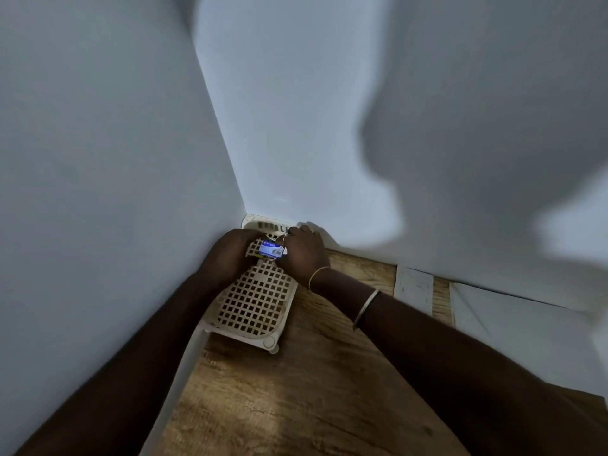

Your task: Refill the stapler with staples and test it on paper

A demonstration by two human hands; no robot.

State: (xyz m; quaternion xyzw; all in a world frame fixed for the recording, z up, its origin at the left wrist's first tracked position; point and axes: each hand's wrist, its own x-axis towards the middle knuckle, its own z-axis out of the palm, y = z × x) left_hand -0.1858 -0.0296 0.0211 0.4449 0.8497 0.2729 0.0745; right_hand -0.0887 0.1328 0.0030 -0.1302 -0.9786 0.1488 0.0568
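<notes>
A small blue and white box (271,249), probably the staple box, is held between both hands over the far end of a cream lattice basket (255,301). My left hand (227,255) grips its left side with the fingers curled around it. My right hand (304,250) closes on its right end. No stapler or paper shows; the hands hide whatever lies under them in the basket.
The basket stands in the corner where two pale walls (296,143) meet, on a wooden tabletop (296,390). A white strip (413,287) and a white sheet-like surface (513,327) lie along the wall at the right.
</notes>
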